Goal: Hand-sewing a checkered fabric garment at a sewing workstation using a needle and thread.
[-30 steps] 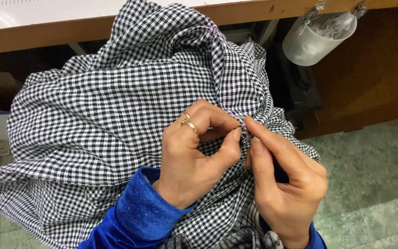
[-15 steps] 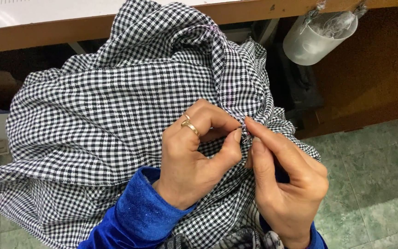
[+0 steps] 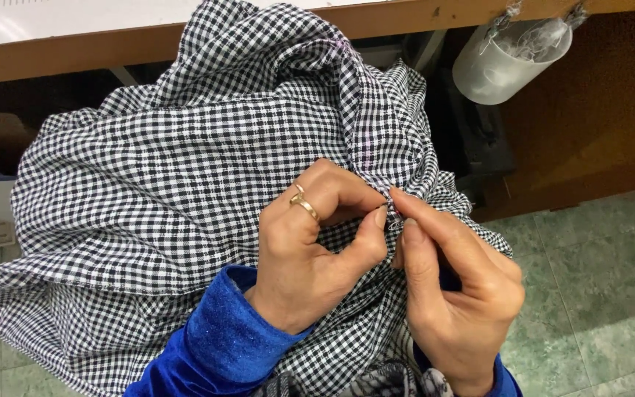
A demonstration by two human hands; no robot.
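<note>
— What is seen at the left of the frame?
— A large heap of black-and-white checked cloth (image 3: 163, 198) is spread from the lower left up to the wooden table edge (image 3: 75, 55) along the top, over which part of it is draped.

— And toward the middle?
— The left hand (image 3: 310, 250), sleeved in blue velvet (image 3: 222, 345) and ringed with a gold band (image 3: 304, 206), is curled closed; a fold of the checked cloth is pinched between its thumb and forefinger at centre frame.

— What is met just right of that pinch?
— The right hand (image 3: 457, 294) is set against the same fold, its fingertips (image 3: 398, 197) touching the cloth beside the left thumb. A tiny pale object is glimpsed between the fingers; what it is cannot be told.

— And further right?
— A translucent plastic cup (image 3: 505, 62), filled with thread scraps, is hung under the table edge at upper right. Green floor tiles (image 3: 597, 294) are seen below it.
</note>
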